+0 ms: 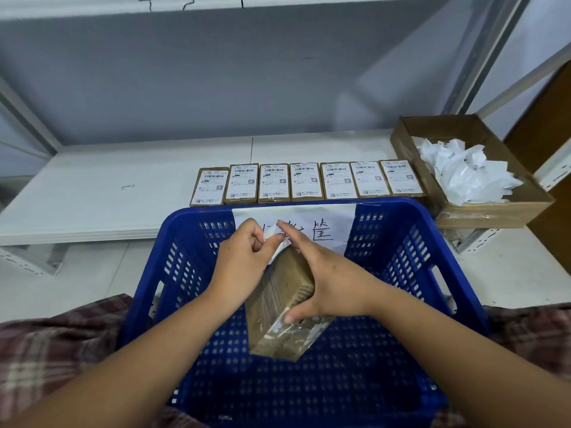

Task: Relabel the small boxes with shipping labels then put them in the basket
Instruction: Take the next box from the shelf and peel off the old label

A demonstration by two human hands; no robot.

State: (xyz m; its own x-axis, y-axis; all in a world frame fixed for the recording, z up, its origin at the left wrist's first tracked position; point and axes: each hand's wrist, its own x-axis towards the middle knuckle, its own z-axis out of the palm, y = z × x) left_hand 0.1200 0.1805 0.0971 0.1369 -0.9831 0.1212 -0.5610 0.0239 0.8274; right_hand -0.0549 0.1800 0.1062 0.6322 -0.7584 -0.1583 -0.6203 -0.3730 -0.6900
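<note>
A small brown box (279,307) wrapped in clear tape is held tilted over the blue basket (173,251). My right hand (327,282) grips its upper side, thumb at the lower end. My left hand (244,257) pinches a white label (272,239) at the box's top edge, partly lifted off it. Several small brown boxes (304,182), each with a white shipping label, lie in a row on the white shelf behind the basket.
An open cardboard tray (494,208) holding crumpled white label scraps (463,171) sits at the right of the shelf (92,196). A paper sign with handwriting (324,220) is taped to the basket's far wall. Plaid fabric lies on both sides of the basket.
</note>
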